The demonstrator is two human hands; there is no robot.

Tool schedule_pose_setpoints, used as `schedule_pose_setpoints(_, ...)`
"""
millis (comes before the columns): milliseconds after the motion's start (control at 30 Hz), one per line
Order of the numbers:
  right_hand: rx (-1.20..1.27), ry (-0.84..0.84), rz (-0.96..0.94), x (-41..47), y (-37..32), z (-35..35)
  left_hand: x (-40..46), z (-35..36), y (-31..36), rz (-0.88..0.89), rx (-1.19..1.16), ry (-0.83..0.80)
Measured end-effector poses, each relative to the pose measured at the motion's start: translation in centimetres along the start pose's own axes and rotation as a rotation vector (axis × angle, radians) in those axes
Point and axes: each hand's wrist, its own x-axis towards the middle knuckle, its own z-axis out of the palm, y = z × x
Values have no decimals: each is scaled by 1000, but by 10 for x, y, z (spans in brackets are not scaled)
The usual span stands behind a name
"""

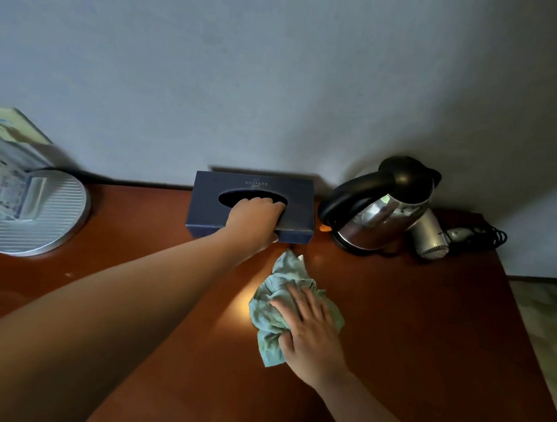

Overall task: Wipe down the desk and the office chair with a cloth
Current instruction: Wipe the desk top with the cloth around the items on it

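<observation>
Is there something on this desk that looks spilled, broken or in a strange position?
Nothing looks spilled or broken. One small oddity: the hair dryer lies wedged against the kettle, its cord bunched at the desk edge.

Dim rm, glare patch on desk (425, 329), wide-angle warp at edges, soft shadows

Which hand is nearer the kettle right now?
Left. The left hand grips the tissue box just beside the kettle; the right hand presses the cloth farther forward.
</observation>
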Motion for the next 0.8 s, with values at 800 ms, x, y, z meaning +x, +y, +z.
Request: schedule_pose_setpoints(800,-49,-136,-350,82,-106,9,-34,28,-59,180,-162,124)
